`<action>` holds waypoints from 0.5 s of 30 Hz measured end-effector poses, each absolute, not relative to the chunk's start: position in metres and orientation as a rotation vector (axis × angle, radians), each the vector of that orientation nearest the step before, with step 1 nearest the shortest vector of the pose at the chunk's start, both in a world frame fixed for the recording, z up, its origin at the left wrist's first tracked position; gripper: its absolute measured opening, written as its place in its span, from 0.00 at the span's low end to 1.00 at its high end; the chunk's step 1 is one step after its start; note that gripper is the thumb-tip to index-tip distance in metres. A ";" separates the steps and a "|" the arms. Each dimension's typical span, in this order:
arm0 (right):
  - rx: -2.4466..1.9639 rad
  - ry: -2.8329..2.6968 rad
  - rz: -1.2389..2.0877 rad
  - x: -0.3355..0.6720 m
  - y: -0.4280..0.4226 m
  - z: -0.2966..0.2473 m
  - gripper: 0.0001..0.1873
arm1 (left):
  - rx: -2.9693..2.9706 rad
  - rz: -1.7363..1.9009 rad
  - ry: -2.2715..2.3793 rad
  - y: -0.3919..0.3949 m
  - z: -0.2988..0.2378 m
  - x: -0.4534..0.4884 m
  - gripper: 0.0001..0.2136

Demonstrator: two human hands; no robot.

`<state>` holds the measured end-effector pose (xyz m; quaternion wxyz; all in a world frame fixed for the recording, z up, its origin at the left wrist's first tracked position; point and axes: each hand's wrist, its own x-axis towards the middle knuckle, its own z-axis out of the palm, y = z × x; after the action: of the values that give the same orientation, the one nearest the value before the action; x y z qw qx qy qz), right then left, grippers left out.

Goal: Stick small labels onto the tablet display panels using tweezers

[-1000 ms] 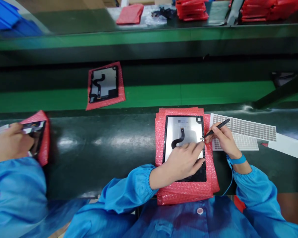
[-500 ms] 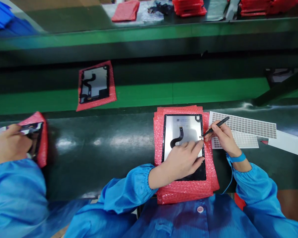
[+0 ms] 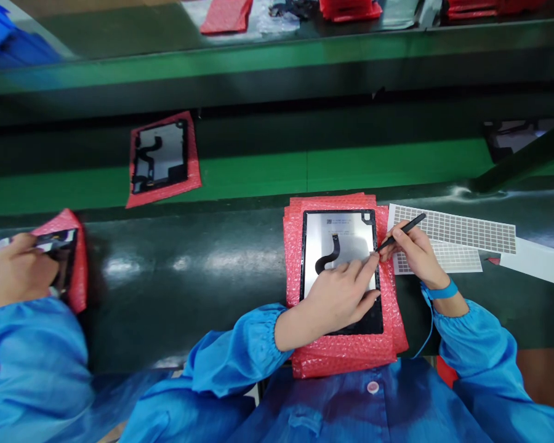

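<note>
A tablet panel [image 3: 346, 237] with a black flex cable [image 3: 329, 255] lies face down on a stack of red bubble-wrap bags [image 3: 295, 246]. My left hand [image 3: 339, 295] rests flat on the panel, its forefinger stretched to the right edge. My right hand [image 3: 413, 255] grips black tweezers [image 3: 399, 232] like a pen, the tip touching the panel's right edge just beside my left forefinger. A blue wrist strap [image 3: 443, 289] is on my right wrist.
Two white sheets of small grey stickers [image 3: 457, 229] lie right of the stack, with white paper [image 3: 535, 264] beyond. Another panel on red wrap [image 3: 161, 157] sits on the green conveyor. At the left a co-worker's hand [image 3: 16, 271] holds a panel in red wrap [image 3: 71, 258].
The panel on the conveyor has travelled left. My hands have stayed at the panel's right edge, the tweezer tip closing in on my left forefinger.
</note>
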<state>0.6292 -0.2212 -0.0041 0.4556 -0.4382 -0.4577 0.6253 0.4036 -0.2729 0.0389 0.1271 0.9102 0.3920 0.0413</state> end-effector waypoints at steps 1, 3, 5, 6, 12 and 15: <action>-1.082 -1.129 1.538 0.629 -0.221 -0.004 0.22 | 2.649 0.115 1.142 -0.273 0.039 0.404 0.31; -1.087 -1.130 1.531 0.628 -0.222 -0.005 0.22 | 2.647 0.097 1.145 -0.273 0.038 0.404 0.31; -1.088 -1.129 1.529 0.627 -0.222 -0.006 0.22 | 2.641 0.085 1.147 -0.272 0.039 0.404 0.31; -1.088 -1.127 1.530 0.626 -0.222 -0.006 0.22 | 2.635 0.081 1.149 -0.272 0.039 0.404 0.31; -1.117 -1.058 1.462 0.641 -0.219 -0.006 0.24 | 2.602 0.053 1.153 -0.270 0.043 0.405 0.31; -1.157 -1.066 1.384 0.664 -0.219 -0.005 0.24 | 2.594 0.056 1.161 -0.269 0.043 0.404 0.32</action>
<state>0.6636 -0.2190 -0.0048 0.4995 -0.4785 -0.4408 0.5721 0.4037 -0.2694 0.0433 0.1490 0.9024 0.4038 0.0196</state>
